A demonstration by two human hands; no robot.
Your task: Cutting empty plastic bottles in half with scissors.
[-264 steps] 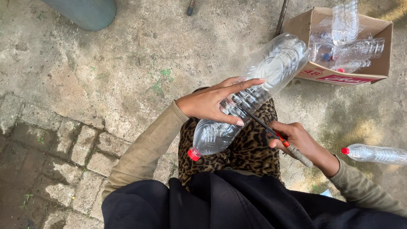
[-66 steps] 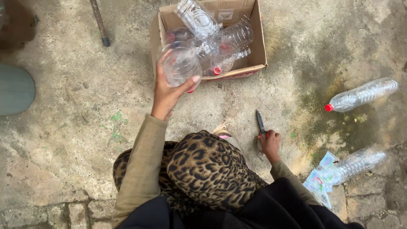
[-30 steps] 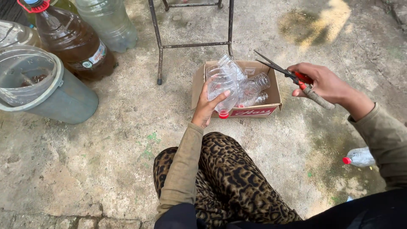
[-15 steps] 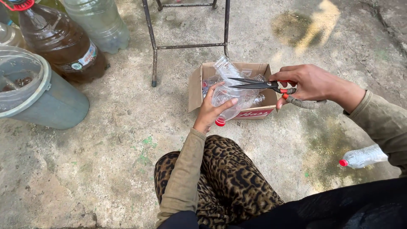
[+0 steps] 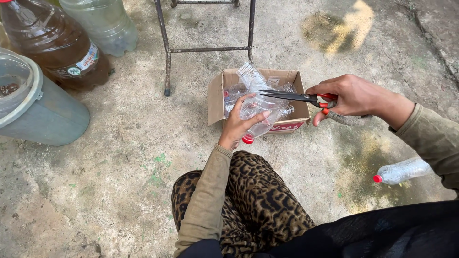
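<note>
- The left hand (image 5: 239, 125) is wrapped around a clear plastic bottle (image 5: 260, 112) with a red cap, holding it tilted just in front of a small cardboard box (image 5: 216, 98) on the concrete ground.
- The right hand (image 5: 351, 95) grips a pair of scissors (image 5: 299, 97) by the red handles — blades nearly closed, tips pointing left and lying over the top of the held bottle.
- The box holds more clear bottles (image 5: 251, 76), piled loosely, one sticking up at the back.
- Another clear bottle with a red cap (image 5: 401, 171) lies on the ground well off to the right.
- At far left stand a grey bucket (image 5: 45, 114), a big jug of brown liquid (image 5: 57, 45) and a pale jug (image 5: 103, 24) — apart from the hands.
- Metal legs of a stool (image 5: 165, 48) rise just behind the box.
</note>
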